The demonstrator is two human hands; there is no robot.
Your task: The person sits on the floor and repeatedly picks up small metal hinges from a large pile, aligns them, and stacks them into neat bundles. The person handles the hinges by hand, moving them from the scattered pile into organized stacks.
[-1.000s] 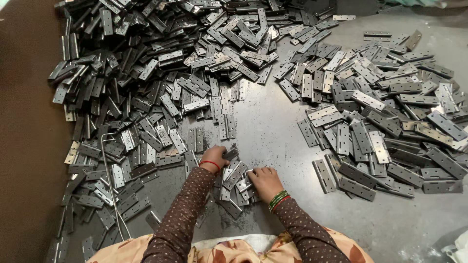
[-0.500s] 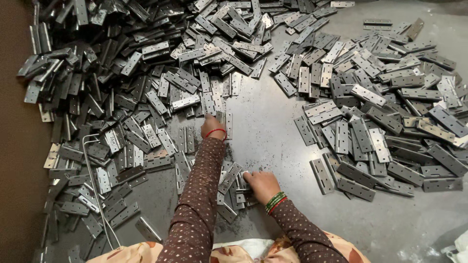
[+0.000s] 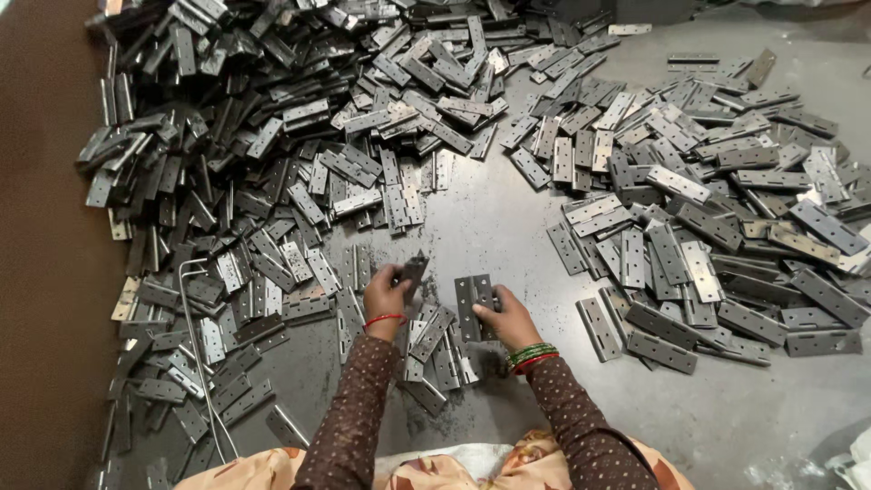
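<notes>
1. head view: left hand (image 3: 386,292) grips a dark hinge (image 3: 414,270), lifted just above the floor (image 3: 508,227).
2. right hand (image 3: 508,318) clasps a folded hinge pair (image 3: 474,304) beside it.
3. hinge piles (image 3: 272,136) surround both hands.

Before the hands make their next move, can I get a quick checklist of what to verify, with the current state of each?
1. Left hand grips a dark hinge piece, lifted off the floor: ok.
2. Right hand grips a flat hinge: ok.
3. The two held pieces are apart, not joined: ok.
4. Alignment of their knuckles: cannot tell.
5. Small pile of hinges lies between the forearms, within reach: ok.
6. Bare floor patch ahead free of parts: ok.
</notes>
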